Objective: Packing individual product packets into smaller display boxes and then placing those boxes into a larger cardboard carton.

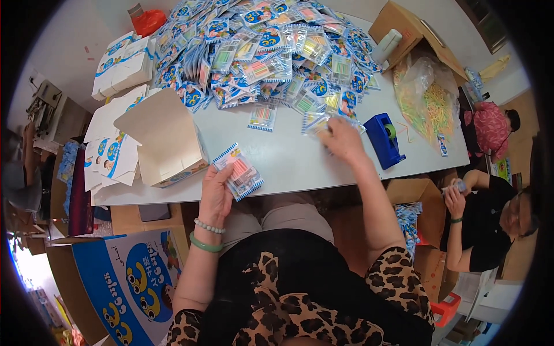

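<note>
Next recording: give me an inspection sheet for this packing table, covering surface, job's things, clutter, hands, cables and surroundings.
Surface: white table, bare only near the front edge.
Job's things: large heap of small clear packets with blue headers at the back; a stack of packets in the left hand; an open carton lying on its side at left.
Clutter: blue tape dispenser, flat cartons, bag of coloured sticks, orange bag.
Hands: left hand grips the stack; right hand rests on a packet at the heap's edge.
Cables: nothing seen.
Surroundings: seated co-worker at right handling a packet; cardboard boxes on the floor.
</note>
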`<state>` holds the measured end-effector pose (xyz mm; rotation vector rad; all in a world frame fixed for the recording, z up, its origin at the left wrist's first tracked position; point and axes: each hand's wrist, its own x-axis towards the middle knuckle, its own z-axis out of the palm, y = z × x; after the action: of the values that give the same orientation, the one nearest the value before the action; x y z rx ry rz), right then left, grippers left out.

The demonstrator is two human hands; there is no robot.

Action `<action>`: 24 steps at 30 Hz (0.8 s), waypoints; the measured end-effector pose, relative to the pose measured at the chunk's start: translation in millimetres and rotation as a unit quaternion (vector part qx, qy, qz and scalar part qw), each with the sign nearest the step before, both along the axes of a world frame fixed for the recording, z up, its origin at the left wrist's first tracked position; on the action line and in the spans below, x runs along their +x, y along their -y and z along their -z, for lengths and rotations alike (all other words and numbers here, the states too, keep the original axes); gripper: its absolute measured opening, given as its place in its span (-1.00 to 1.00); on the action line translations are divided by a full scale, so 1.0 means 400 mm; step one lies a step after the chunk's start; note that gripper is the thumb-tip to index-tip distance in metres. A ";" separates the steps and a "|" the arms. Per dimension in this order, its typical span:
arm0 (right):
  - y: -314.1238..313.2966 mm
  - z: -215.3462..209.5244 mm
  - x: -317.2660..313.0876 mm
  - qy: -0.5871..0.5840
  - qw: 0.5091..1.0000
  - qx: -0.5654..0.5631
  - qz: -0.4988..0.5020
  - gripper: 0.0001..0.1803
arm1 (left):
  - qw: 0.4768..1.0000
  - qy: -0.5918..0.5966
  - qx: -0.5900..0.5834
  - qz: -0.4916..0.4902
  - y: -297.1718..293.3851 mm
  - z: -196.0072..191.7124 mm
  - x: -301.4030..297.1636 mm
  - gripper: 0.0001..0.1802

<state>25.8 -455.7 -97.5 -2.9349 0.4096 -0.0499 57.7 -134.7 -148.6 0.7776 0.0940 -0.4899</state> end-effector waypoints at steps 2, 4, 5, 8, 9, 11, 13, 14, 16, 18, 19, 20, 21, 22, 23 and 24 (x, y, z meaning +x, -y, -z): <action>-0.074 0.001 -0.020 0.017 0.995 0.088 0.042 -0.65 | 1.000 -0.012 -0.005 -0.012 -0.005 -0.003 -0.008 -0.79; -0.084 0.011 -0.033 0.076 0.996 0.044 0.025 -0.66 | 1.000 -0.009 0.003 -0.010 -0.004 -0.008 -0.012 -0.79; -0.088 0.016 -0.035 0.135 0.991 -0.006 0.009 -0.66 | 1.000 -0.008 0.008 -0.007 -0.005 -0.009 -0.013 -0.79; -0.097 0.020 -0.008 0.159 0.982 -0.089 -0.057 -0.68 | 1.000 0.004 0.016 -0.008 -0.003 -0.005 -0.019 -0.78; -0.092 0.035 0.004 0.161 0.982 -0.087 -0.056 -0.68 | 1.000 0.005 0.017 -0.007 -0.003 -0.005 -0.019 -0.78; -0.092 0.056 0.028 0.162 0.970 -0.058 -0.171 -0.69 | 0.999 0.005 0.028 -0.028 0.003 -0.020 -0.026 -0.79; -0.086 0.035 0.032 0.094 0.984 -0.028 -0.150 -0.71 | 0.999 0.004 0.037 -0.028 0.014 -0.023 -0.025 -0.77; -0.101 0.013 0.036 0.025 0.991 0.002 -0.129 -0.72 | 0.998 0.003 0.048 -0.028 0.010 -0.024 -0.026 -0.75; -0.135 -0.023 0.025 0.026 0.992 0.113 -0.055 -0.73 | 0.998 -0.001 0.050 -0.045 0.016 -0.016 -0.028 -0.74; -0.141 0.012 0.025 0.040 0.940 0.337 0.042 -0.69 | 0.997 0.000 0.057 -0.056 0.023 -0.015 -0.028 -0.73; -0.169 0.004 0.007 0.039 0.940 0.336 0.046 -0.69 | 0.997 -0.003 0.056 -0.053 0.033 -0.020 -0.032 -0.73; -0.235 -0.011 -0.012 0.066 0.863 0.500 0.029 -0.62 | 0.998 -0.010 0.041 -0.055 0.038 -0.027 -0.036 -0.72; -0.295 -0.018 -0.024 0.094 0.757 0.646 0.014 -0.56 | 0.998 -0.016 0.025 -0.053 0.045 -0.035 -0.037 -0.71; -0.347 0.023 -0.019 0.120 0.808 0.577 -0.008 -0.50 | 0.998 -0.017 0.026 -0.048 0.049 -0.052 -0.043 -0.71; -0.384 0.059 -0.015 0.144 0.854 0.499 -0.027 -0.44 | 0.997 -0.046 -0.046 -0.033 0.057 -0.075 -0.050 -0.70; -0.415 0.057 -0.015 0.146 0.855 0.498 -0.025 -0.44 | 0.990 -0.075 -0.115 -0.024 0.056 -0.086 -0.053 -0.70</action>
<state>20.0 -289.9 -120.3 -1.8632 0.2062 -0.2030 36.5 -157.0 -114.2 0.5105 0.1915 -0.5025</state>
